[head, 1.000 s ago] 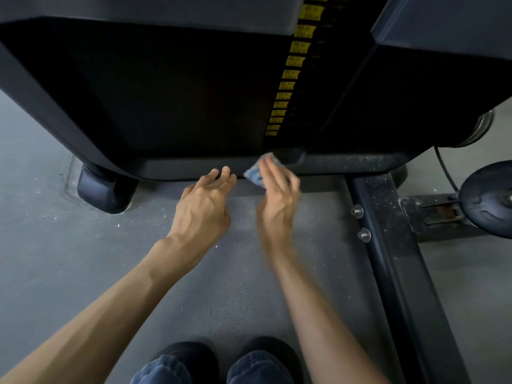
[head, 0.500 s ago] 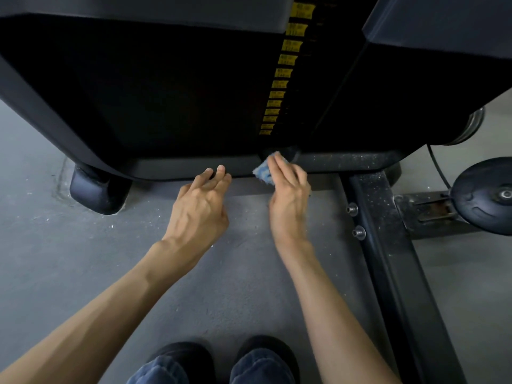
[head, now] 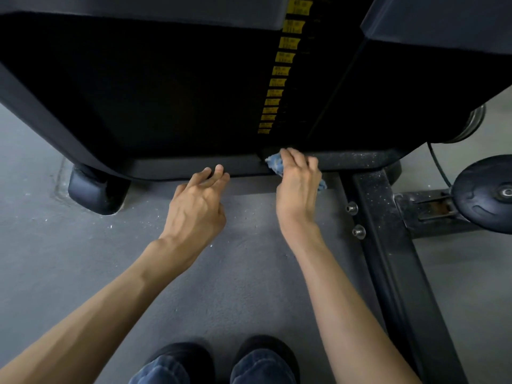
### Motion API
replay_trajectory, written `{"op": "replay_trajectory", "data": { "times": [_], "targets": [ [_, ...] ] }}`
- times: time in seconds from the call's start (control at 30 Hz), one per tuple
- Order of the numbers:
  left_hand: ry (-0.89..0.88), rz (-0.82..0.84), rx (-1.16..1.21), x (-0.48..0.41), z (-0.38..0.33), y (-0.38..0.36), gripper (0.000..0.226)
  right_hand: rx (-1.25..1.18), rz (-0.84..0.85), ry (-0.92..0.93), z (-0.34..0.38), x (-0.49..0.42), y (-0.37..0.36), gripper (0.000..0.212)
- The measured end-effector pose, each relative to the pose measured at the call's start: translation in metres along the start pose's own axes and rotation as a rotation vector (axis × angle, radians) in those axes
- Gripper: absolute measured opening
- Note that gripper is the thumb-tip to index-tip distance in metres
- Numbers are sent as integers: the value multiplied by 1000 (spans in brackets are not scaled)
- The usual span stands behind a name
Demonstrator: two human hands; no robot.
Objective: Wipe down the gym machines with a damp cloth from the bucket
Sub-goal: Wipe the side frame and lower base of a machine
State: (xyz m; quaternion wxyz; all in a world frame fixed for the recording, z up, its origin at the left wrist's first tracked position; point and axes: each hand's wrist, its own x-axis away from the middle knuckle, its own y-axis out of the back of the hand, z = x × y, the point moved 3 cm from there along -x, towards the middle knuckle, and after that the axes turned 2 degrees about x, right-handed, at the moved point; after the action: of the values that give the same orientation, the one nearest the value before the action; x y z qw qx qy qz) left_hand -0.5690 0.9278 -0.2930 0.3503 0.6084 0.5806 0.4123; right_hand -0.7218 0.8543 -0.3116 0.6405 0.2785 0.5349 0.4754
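the right hand [head: 297, 187] grips a crumpled blue cloth [head: 275, 162] and presses it on the front edge of the base ledge [head: 180, 165] of the gym machine [head: 138, 92], right under the column of yellow weight labels [head: 279, 81]. the left hand [head: 198, 209] holds nothing, its fingers loose, its fingertips at the same front edge, a little apart from the right. dust speckles the ledge's right end and the black frame beam [head: 388, 245], which carries two bolts [head: 352, 208]. a rubber foot [head: 95, 191] sits on the grey floor [head: 55, 259] under the ledge's left corner.
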Motion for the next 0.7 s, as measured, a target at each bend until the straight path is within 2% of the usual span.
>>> {"op": "replay_trajectory", "data": {
  "times": [0.17,0.27,0.33,0.43,0.57,0.6,0.7],
  "targets": [
    [20,2,-9,1,0,0,63,-26,9,-8,14,-12,1,45],
    [34,-1,-35,-5,-8,1,59,-96,134,97,33,0,-4,47],
    [21,-23,-61,-9,-11,7,56,-134,131,148,31,4,-5,47],
    [-44,-30,-81,-14,-16,14,57,-151,30,126,3,11,-1,53],
    [-101,66,-167,-21,-23,6,61,-331,-57,-54,-15,19,11,48],
    [-101,74,-191,-22,-23,4,62,-429,-123,-123,-16,17,19,50],
    [-75,88,-206,-22,-24,2,61,-573,-493,-249,-24,-5,57,41]
  ]
}}
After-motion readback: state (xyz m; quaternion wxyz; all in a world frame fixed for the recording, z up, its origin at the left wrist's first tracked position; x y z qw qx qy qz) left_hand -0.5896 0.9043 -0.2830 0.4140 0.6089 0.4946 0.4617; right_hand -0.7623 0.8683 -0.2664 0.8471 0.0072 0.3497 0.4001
